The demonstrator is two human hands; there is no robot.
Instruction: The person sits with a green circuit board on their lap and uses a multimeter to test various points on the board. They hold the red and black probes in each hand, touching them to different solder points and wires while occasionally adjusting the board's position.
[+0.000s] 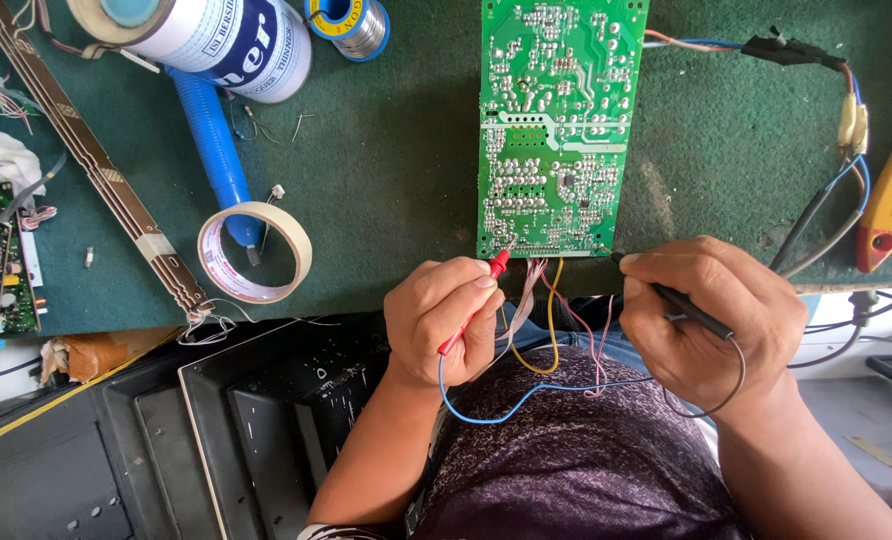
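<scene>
Now | green mat (396,170) | L hand (444,318) red probe (474,302) | circuit board (556,120)

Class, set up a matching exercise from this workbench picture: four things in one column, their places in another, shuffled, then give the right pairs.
Things:
1. red test probe
2. black test probe
3. ring of cream masking tape
4. green printed circuit board

Places:
A. lying on the green mat, left of the board
B. in the right hand
C. flat on the mat, solder side up
D. in the left hand

Pairs: 1-D, 2-B, 3-A, 4-C
</scene>
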